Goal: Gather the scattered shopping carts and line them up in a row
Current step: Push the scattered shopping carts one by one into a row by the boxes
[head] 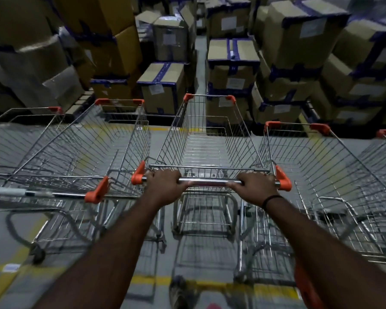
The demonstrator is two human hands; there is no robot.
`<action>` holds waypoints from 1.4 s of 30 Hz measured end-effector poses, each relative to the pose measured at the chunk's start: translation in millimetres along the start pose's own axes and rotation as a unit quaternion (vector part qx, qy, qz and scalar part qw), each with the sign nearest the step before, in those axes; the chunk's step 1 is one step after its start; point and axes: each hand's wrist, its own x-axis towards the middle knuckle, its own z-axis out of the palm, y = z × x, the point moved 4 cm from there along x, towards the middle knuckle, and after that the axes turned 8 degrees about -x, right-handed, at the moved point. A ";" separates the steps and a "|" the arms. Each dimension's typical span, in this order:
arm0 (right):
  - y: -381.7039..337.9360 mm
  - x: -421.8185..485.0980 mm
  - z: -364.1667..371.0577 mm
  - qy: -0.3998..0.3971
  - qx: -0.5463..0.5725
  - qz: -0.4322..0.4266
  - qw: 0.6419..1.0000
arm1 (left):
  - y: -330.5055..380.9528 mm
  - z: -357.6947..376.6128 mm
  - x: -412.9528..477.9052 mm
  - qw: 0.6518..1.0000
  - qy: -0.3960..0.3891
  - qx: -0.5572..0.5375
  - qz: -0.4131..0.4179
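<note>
On cart handle, left hand and right hand curled; neighbour carts tight alongside.

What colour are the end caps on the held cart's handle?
Orange end caps, seen best in the head view.

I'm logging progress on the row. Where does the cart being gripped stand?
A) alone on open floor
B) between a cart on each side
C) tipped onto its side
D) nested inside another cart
B: the left hand and right hand grip the handle bar of the middle cart, with a left cart and a right cart flanking it.
</note>
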 end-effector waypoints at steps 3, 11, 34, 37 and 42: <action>5.3 -15.2 -1.0 -0.002 -0.002 -0.002 1.000 | 7.8 2.9 -13.7 1.000 -0.001 0.000 0.001; 4.4 -43.1 3.4 0.002 0.004 0.001 1.000 | 12.7 2.3 -41.4 1.000 -0.007 0.015 0.002; -43.6 -117.6 13.9 0.004 -0.021 0.023 0.999 | -18.6 -4.5 -112.6 0.999 -0.024 0.023 0.032; -52.1 -132.6 17.3 0.009 -0.021 0.027 0.999 | -24.0 -6.8 -126.3 0.999 -0.023 0.025 0.036; -64.8 -153.6 19.5 0.014 -0.019 0.029 0.999 | -30.0 -9.9 -147.5 0.999 -0.023 0.009 0.045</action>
